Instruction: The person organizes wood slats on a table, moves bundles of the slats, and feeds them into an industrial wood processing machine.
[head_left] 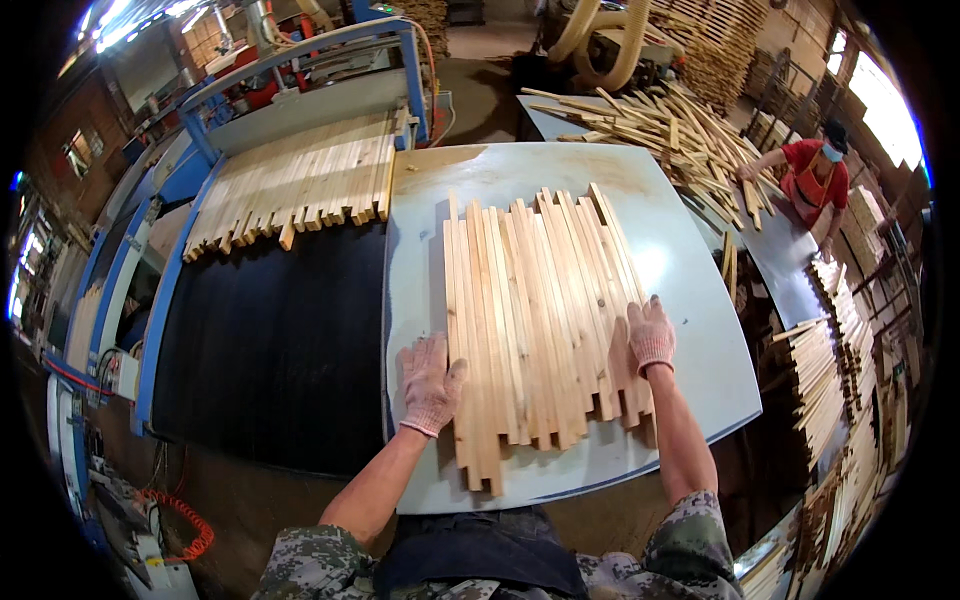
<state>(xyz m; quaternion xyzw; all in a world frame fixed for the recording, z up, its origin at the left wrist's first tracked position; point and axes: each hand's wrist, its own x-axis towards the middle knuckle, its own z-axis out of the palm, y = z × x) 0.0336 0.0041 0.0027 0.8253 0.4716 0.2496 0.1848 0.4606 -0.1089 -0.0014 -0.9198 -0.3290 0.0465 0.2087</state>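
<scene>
Several pale wooden strips (535, 320) lie side by side on a light grey metal tabletop (710, 370), their ends staggered at the far and near sides. Against the left edge of this batch rests my left hand (430, 385), gloved, its fingers stretched out and the thumb toward the wood. My right hand (650, 333), in a matching glove, lies along the right edge with fingers extended and thumb apart. The strips sit between my two hands, and neither hand is wrapped around a strip.
Left of the tabletop runs a black conveyor belt (270, 345); more strips (300, 180) lie across its far part beneath a blue machine frame (410, 80). A heap of loose strips (680, 140) covers a table at the far right. A co-worker (812, 180) in red stands beside it.
</scene>
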